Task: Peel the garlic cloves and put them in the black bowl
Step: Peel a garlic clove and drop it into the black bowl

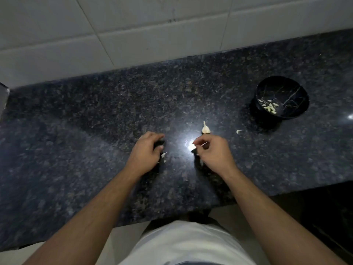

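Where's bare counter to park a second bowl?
Bare granite: the wide stretch left of the left hand out to the counter end, and the band along the tiled wall. Crowded: between the hands, with peel scraps, and from the garlic bulb across to the black bowl.

One black bowl point(282, 98) stands at the right of the frame, holding roughly ten peeled cloves point(269, 107), too small and bunched to count surely. One partial garlic bulb point(205, 129) sits at the centre. One loose clove point(238, 131) lies between bulb and bowl. Two hands, left point(148, 150) and right point(214, 152). A few skin scraps point(163, 154) lie by the left hand.
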